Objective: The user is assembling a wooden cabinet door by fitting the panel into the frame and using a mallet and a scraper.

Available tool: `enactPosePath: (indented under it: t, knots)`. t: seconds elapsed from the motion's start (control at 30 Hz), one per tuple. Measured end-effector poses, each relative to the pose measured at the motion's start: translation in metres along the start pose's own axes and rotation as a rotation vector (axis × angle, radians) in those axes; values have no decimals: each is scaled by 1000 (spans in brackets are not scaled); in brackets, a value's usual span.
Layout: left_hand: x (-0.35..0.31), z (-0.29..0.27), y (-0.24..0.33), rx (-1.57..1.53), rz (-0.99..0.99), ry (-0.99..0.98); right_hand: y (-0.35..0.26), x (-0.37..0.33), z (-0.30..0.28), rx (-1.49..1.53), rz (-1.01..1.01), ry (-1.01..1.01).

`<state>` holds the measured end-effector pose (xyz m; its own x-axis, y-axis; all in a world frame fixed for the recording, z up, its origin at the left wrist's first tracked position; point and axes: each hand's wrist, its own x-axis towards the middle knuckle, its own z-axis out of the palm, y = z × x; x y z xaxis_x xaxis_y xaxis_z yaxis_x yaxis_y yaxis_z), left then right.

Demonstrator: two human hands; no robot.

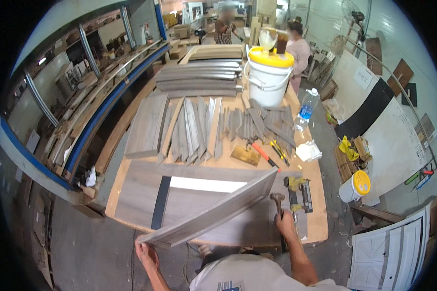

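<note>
Slanting over the front of the table [318, 213]: grey framed panel [216, 213], near-left corner past the front edge, gripped there by left hand [147, 254]. Right hand [285, 223] closed round hammer [277, 197] handle, head just beside panel's right end. Nail gun [296, 183] right of that, narrow strip of tabletop to the edge. Grey slats [192, 131] crowd the middle.
</note>
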<state>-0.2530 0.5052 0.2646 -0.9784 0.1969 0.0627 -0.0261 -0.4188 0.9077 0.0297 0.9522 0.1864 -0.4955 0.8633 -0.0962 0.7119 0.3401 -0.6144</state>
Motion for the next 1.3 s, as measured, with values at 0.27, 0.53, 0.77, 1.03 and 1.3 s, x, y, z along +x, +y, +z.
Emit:
enactPosePath:
  t: [0.27,0.53,0.77,1.03,1.3]
  knots:
    - [28,42,-19,-20,47,-78,24,-64,-76,26,134,463]
    - [44,82,-28,-87,25,-152,102,-73,-71,-288,399,449]
    - [54,79,26,420,12,-267,126,-65,-63,-424,381,374]
    - [63,82,60,695,45,-482,-20,-5,-111,335,89,449]
    - [84,69,47,556,56,-659,-104,76,-82,989,48,342]
